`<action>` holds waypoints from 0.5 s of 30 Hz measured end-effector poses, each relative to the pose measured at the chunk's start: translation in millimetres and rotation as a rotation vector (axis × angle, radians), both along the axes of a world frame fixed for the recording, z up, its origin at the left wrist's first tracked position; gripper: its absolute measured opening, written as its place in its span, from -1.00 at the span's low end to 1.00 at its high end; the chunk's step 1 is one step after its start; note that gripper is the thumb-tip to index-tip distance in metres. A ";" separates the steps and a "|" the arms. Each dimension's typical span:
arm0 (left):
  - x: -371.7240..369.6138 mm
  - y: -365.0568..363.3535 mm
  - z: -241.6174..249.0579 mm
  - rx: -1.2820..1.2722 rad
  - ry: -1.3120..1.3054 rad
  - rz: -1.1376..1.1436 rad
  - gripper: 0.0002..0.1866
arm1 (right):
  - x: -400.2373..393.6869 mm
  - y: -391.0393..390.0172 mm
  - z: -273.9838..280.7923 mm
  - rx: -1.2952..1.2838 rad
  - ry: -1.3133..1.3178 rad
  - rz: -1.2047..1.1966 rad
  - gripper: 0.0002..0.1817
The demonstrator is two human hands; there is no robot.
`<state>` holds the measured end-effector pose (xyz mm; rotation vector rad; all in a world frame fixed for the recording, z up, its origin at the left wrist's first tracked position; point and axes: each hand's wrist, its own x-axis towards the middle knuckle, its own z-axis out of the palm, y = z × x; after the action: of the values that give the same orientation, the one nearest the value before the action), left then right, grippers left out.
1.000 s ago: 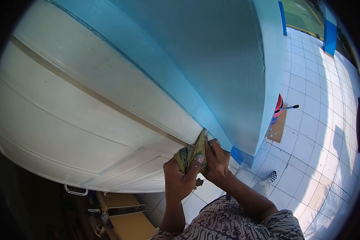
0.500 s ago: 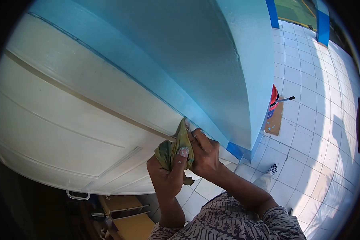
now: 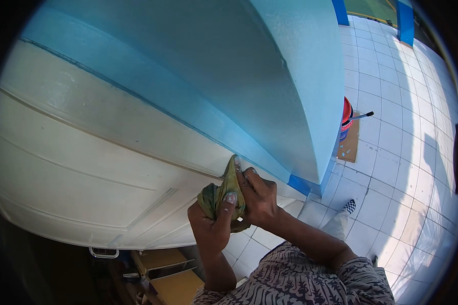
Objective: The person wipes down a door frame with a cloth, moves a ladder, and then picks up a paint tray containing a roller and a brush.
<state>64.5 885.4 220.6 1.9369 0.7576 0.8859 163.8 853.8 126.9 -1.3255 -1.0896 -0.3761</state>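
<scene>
Both hands bunched round one olive-green rag (image 3: 224, 190), pressed against the white door (image 3: 86, 168) right at its edge, where the white met the light-blue wall (image 3: 229, 76)

Left hand (image 3: 211, 226) below the rag, grip closed on its lower bulk, thumb laid up across the front of the cloth with pale paint specks on the nail

Right hand (image 3: 259, 198) just beside the rag on the wall side, grip closed on the cloth too, fingers (image 3: 245, 175) running up along it toward the pointed tip; that tip touching the door's edge

Door panelled, with raised mouldings running across it; a small metal handle (image 3: 104, 252) at its lower rim, well away from the rag

Darker blue band (image 3: 301, 184) at the foot of the wall, near the right hand

Beyond the wall's corner, well apart from the rag: a red bucket (image 3: 346, 114) half hidden by the wall, a dark-tipped stick or brush handle (image 3: 361, 116) poking out from it, both on a piece of brown cardboard (image 3: 350, 145) flecked with blue

White tiled floor (image 3: 402, 127) past the wall; a checkered shoe tip (image 3: 349, 206) on it, near the right forearm
</scene>
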 end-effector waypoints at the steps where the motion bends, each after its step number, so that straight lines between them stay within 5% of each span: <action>1: 0.6 0.6 4.3 -0.002 0.003 0.001 -0.84 | -0.1 -1.5 4.2 -0.002 0.003 0.001 -0.26; 7: 3.5 7.6 -25.8 0.014 0.200 -0.118 -0.83 | 0.6 -8.3 -34.2 -0.163 0.032 -0.113 -0.24; 11: 6.1 0.5 -2.7 -0.010 0.061 -0.051 -0.84 | 4.6 7.0 -18.5 0.076 -0.017 -0.019 -0.25; 15: 3.3 5.0 -0.9 0.013 -0.011 -0.038 -0.84 | 4.3 -1.6 -2.3 -0.023 -0.050 -0.078 -0.27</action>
<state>67.8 890.4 219.7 1.9507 0.7080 0.8795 168.1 852.3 124.6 -1.3885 -1.0889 -0.4580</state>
